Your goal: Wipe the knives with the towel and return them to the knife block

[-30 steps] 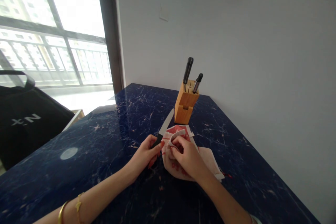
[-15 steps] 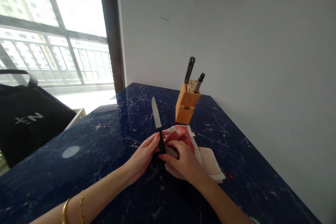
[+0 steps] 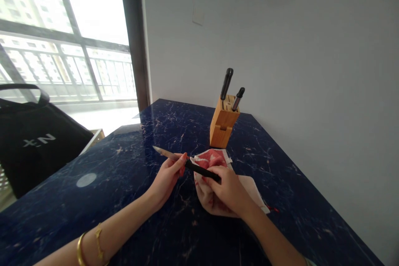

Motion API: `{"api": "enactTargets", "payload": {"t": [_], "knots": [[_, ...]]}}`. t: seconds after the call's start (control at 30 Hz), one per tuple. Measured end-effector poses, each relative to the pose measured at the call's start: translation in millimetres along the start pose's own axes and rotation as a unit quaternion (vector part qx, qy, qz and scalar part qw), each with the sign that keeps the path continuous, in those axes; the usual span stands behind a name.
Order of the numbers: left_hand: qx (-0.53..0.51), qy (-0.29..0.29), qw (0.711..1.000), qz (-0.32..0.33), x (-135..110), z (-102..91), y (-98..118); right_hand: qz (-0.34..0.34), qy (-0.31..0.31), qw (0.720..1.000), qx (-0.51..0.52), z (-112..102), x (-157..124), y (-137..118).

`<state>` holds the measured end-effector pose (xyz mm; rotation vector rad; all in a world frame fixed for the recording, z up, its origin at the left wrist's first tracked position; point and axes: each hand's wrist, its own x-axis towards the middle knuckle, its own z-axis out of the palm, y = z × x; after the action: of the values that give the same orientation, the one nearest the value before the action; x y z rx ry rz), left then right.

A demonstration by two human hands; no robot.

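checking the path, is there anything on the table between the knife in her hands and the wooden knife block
Only the cloth lies partly along that line, low on the table. The knife is held above it by both the left hand and right hand; the knife block stands otherwise unobstructed.

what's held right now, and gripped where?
Knife: right hand grips the black handle, cloth bunched beneath; left hand fingertips pinch the blade near the handle.
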<state>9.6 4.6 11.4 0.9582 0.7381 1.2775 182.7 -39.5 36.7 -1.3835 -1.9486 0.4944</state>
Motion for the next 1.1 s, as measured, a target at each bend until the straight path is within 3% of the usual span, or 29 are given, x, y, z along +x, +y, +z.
{"api": "enactTargets", "payload": {"t": [0.27, 0.47, 0.57, 0.67, 0.87, 0.97, 1.1], "knots": [[0.018, -0.051, 0.998, 0.026, 1, -0.7, -1, 0.051, -0.013, 0.997, 0.058, -12, 5, 7], [-0.038, 0.034, 0.999, 0.003, 8, -6.9, 2, 0.102, -0.035, 0.982, 0.154, -13, 6, 20], [-0.075, 0.085, 0.994, 0.004, 12, -12.9, 4, 0.136, 0.007, 0.968, 0.211, -13, 7, 26], [-0.075, 0.103, 0.992, -0.020, 13, -15.6, 2, 0.172, 0.092, 0.949, 0.246, -16, 8, 30], [-0.003, 0.060, 0.994, -0.093, 4, -6.7, -5, 0.171, 0.214, 0.914, 0.298, -23, 6, 35], [0.005, 0.036, 0.995, -0.097, 0, -3.4, -8, 0.142, 0.207, 0.919, 0.303, -17, 7, 31], [0.019, 0.001, 0.995, -0.101, -3, -1.7, -10, 0.103, 0.151, 0.951, 0.251, -3, 10, 20]]}}
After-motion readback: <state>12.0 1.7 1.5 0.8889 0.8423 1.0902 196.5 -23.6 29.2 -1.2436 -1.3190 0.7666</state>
